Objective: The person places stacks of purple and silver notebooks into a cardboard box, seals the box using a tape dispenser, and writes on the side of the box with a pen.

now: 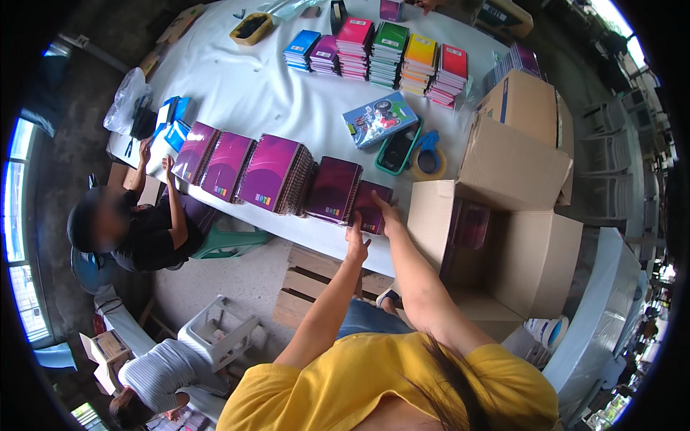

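At the near edge of the table, both my hands are on a small purple notebook stack at the right end of a row. My left hand grips its near left side, and my right hand wraps its right side. How many notebooks lie between them is hidden. Just left stands a dark purple notebook stack, then a taller spiral-bound stack and two more purple stacks. To my right, an open cardboard box holds purple notebooks against its inner left wall.
Beyond the row lie a blue illustrated pack, a green tray and tape rolls. Several coloured notebook stacks line the far side. A co-worker sits at the left beside blue packs. Another cardboard box stands behind mine.
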`<state>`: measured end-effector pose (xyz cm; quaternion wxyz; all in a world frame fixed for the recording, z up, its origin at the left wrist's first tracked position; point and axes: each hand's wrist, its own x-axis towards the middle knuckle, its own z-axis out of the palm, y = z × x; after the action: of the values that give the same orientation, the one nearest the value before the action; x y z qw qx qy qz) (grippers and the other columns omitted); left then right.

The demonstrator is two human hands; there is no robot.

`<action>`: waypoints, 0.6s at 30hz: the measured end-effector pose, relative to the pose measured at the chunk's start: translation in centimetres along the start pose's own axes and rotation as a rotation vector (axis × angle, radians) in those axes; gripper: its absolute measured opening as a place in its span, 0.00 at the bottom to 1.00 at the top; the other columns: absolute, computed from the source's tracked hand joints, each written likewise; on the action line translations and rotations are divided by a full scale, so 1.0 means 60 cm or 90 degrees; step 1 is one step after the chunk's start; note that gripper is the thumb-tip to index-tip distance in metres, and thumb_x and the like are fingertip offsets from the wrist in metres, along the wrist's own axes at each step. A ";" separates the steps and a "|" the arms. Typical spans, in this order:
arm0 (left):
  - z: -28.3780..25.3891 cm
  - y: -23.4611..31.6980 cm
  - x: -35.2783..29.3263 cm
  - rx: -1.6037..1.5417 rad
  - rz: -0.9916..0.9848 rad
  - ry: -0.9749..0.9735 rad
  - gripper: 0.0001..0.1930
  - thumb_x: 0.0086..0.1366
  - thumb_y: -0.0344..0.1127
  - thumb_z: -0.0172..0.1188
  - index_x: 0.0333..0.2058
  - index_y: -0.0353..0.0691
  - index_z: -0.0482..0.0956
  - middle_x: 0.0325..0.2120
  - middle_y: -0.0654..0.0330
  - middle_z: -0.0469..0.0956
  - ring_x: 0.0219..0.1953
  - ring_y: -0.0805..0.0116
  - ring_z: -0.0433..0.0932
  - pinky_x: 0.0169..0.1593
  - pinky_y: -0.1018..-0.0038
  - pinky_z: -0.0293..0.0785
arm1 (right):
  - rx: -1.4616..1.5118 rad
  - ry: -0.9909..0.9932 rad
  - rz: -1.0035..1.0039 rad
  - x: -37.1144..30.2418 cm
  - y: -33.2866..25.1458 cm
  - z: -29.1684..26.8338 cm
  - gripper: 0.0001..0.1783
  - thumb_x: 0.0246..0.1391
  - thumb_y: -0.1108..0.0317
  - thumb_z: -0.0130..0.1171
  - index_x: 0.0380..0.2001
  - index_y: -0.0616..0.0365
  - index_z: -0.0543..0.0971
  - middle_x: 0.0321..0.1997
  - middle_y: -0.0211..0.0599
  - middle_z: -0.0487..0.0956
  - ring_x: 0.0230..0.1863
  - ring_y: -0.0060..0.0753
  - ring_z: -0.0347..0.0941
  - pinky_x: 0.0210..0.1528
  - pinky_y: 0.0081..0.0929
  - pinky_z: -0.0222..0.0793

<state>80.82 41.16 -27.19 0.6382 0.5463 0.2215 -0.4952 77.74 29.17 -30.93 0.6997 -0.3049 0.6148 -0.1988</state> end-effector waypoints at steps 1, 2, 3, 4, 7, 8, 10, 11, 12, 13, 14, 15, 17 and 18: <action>-0.003 -0.001 -0.008 -0.011 0.016 -0.007 0.54 0.52 0.70 0.62 0.69 0.54 0.44 0.71 0.62 0.41 0.72 0.51 0.35 0.66 0.42 0.39 | 0.000 -0.034 0.003 -0.004 0.003 0.005 0.42 0.39 0.52 0.77 0.55 0.60 0.72 0.47 0.45 0.78 0.46 0.41 0.77 0.46 0.39 0.76; 0.005 -0.004 -0.014 -0.021 0.043 -0.016 0.53 0.53 0.67 0.63 0.69 0.53 0.45 0.70 0.62 0.43 0.71 0.52 0.38 0.66 0.42 0.39 | 0.017 -0.043 -0.018 -0.010 0.006 0.005 0.41 0.39 0.51 0.77 0.55 0.59 0.72 0.47 0.44 0.78 0.46 0.40 0.77 0.46 0.39 0.75; -0.004 -0.015 -0.011 -0.040 0.073 -0.013 0.52 0.54 0.65 0.63 0.69 0.52 0.45 0.70 0.61 0.45 0.71 0.54 0.40 0.66 0.42 0.39 | 0.024 -0.061 -0.032 -0.040 -0.001 0.016 0.41 0.39 0.51 0.76 0.54 0.59 0.73 0.48 0.44 0.78 0.46 0.40 0.77 0.46 0.39 0.75; -0.003 -0.014 -0.015 -0.051 0.074 -0.006 0.53 0.53 0.56 0.68 0.68 0.46 0.44 0.68 0.57 0.47 0.70 0.57 0.43 0.68 0.48 0.40 | 0.097 -0.092 -0.003 -0.076 -0.020 0.017 0.41 0.40 0.48 0.74 0.54 0.59 0.73 0.48 0.42 0.78 0.46 0.40 0.76 0.46 0.39 0.75; 0.059 -0.008 -0.013 0.044 0.331 -0.107 0.55 0.51 0.49 0.71 0.67 0.39 0.42 0.67 0.52 0.49 0.69 0.60 0.45 0.69 0.56 0.41 | 0.282 -0.159 0.061 -0.088 -0.064 -0.037 0.46 0.46 0.37 0.63 0.63 0.51 0.64 0.57 0.43 0.72 0.54 0.45 0.72 0.51 0.42 0.75; 0.075 0.004 -0.025 0.100 0.353 -0.134 0.56 0.48 0.44 0.74 0.66 0.35 0.41 0.66 0.47 0.47 0.68 0.56 0.46 0.69 0.61 0.43 | 0.353 -0.177 0.053 -0.099 -0.067 -0.043 0.46 0.49 0.36 0.60 0.64 0.51 0.62 0.60 0.42 0.70 0.57 0.46 0.70 0.55 0.43 0.72; 0.085 0.015 -0.019 0.290 0.539 -0.097 0.57 0.47 0.45 0.74 0.66 0.34 0.42 0.65 0.45 0.46 0.68 0.53 0.45 0.69 0.61 0.44 | 0.442 -0.201 -0.016 -0.111 -0.080 -0.042 0.44 0.53 0.35 0.54 0.65 0.52 0.61 0.63 0.42 0.67 0.61 0.46 0.66 0.60 0.45 0.67; 0.088 0.019 -0.016 0.383 0.632 -0.073 0.58 0.46 0.46 0.75 0.65 0.34 0.42 0.65 0.44 0.45 0.68 0.52 0.45 0.69 0.61 0.44 | 0.457 -0.205 -0.074 -0.114 -0.082 -0.028 0.44 0.55 0.35 0.51 0.66 0.52 0.60 0.64 0.41 0.66 0.62 0.45 0.65 0.62 0.45 0.65; 0.103 0.031 -0.034 0.437 0.716 -0.060 0.58 0.43 0.44 0.76 0.65 0.38 0.44 0.64 0.40 0.43 0.68 0.43 0.45 0.69 0.56 0.46 | 0.476 -0.201 -0.137 -0.120 -0.089 -0.021 0.43 0.57 0.35 0.49 0.66 0.53 0.59 0.65 0.41 0.65 0.64 0.45 0.63 0.64 0.45 0.63; 0.120 0.041 -0.067 0.461 0.780 -0.074 0.57 0.42 0.42 0.76 0.65 0.40 0.45 0.64 0.39 0.43 0.67 0.40 0.45 0.68 0.53 0.47 | 0.491 -0.193 -0.192 -0.130 -0.089 -0.014 0.43 0.57 0.35 0.49 0.66 0.53 0.60 0.65 0.42 0.65 0.63 0.45 0.63 0.64 0.45 0.63; 0.138 0.058 -0.105 0.482 0.848 -0.082 0.57 0.42 0.40 0.77 0.65 0.42 0.45 0.64 0.39 0.43 0.67 0.38 0.45 0.68 0.50 0.48 | 0.498 -0.202 -0.213 -0.146 -0.089 -0.011 0.43 0.57 0.36 0.49 0.66 0.53 0.60 0.65 0.42 0.65 0.63 0.45 0.63 0.64 0.45 0.63; 0.149 0.068 -0.132 0.501 0.919 -0.091 0.57 0.41 0.38 0.77 0.65 0.44 0.46 0.64 0.38 0.43 0.66 0.36 0.46 0.67 0.48 0.48 | 0.506 -0.214 -0.222 -0.163 -0.088 -0.007 0.42 0.57 0.36 0.48 0.66 0.53 0.60 0.65 0.42 0.66 0.63 0.45 0.64 0.64 0.45 0.63; 0.136 0.076 -0.154 0.540 0.938 -0.047 0.58 0.38 0.35 0.78 0.65 0.48 0.47 0.63 0.36 0.43 0.65 0.30 0.46 0.65 0.42 0.51 | 0.515 -0.261 -0.206 -0.187 -0.084 0.009 0.42 0.58 0.37 0.48 0.66 0.54 0.60 0.65 0.42 0.66 0.63 0.45 0.64 0.64 0.46 0.63; 0.134 0.080 -0.164 0.546 0.953 -0.018 0.58 0.38 0.34 0.78 0.65 0.48 0.47 0.62 0.35 0.42 0.64 0.30 0.47 0.64 0.42 0.51 | 0.519 -0.283 -0.199 -0.190 -0.087 0.012 0.41 0.58 0.37 0.48 0.66 0.54 0.60 0.65 0.43 0.66 0.63 0.46 0.64 0.64 0.46 0.63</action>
<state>78.89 37.18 -14.35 0.5378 0.7361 -0.4110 0.0077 77.10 32.91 -18.97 0.8382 -0.1300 0.2694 -0.4560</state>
